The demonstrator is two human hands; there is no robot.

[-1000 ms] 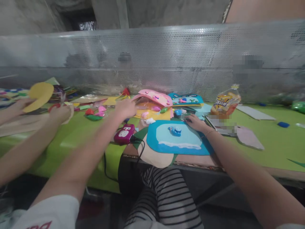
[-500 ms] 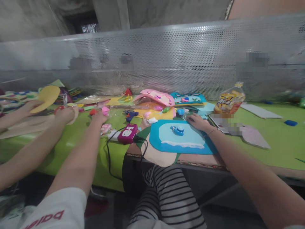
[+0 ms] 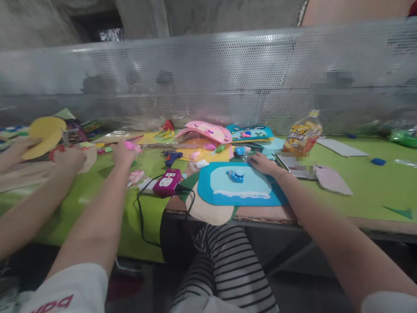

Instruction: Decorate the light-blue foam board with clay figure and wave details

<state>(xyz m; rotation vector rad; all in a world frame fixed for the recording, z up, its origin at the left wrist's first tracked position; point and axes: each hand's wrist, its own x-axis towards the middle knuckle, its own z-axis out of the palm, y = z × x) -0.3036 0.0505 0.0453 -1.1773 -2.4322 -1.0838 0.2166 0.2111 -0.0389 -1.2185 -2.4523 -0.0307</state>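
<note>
My left hand is reached out over the green table at left, its fingers closed on a bright pink lump, which is smeared by motion. My right hand rests past the right upper edge of a blue foam sheet, fingers stretched apart and touching clear plastic wrap beside a light-blue lump. On the sheet lie a small blue clay figure and a white wavy strip. A magenta box with a black cable sits between my arms.
At far left another person's hands hold a yellow foam piece and something red. Behind the sheet are a glue gun, a pink decorated foam piece and a snack bag. A perforated metal panel stands behind.
The view has turned slightly to the right. My left hand has shifted a little left with the pink lump. My right hand stays by the plastic wrap.
</note>
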